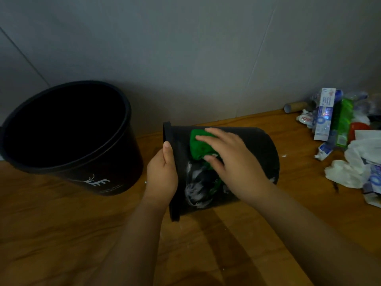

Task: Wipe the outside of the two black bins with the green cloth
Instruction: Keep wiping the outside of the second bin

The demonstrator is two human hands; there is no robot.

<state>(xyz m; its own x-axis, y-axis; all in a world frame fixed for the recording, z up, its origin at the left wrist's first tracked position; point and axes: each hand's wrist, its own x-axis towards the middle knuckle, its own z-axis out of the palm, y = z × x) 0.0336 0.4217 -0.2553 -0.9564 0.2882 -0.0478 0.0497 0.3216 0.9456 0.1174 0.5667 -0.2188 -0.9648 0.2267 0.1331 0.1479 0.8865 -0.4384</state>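
Note:
A black bin (259, 145) lies on its side on the wooden floor, its rim pointing left. My left hand (162, 174) grips that rim, thumb up along its edge. My right hand (231, 159) presses the bunched green cloth (199, 146) against the bin's upper side with spread, straight fingers. White smears show on the bin's wall below the cloth. A second, larger black bin (107, 168) with a white deer print stands upright at the left, open and empty-looking.
A pile of litter (350, 145) lies at the right: toothpaste boxes, tissues, plastic wrappers, a cardboard tube (294, 106). A grey wall (206, 58) runs close behind both bins. Wooden floor (61, 234) stretches in front.

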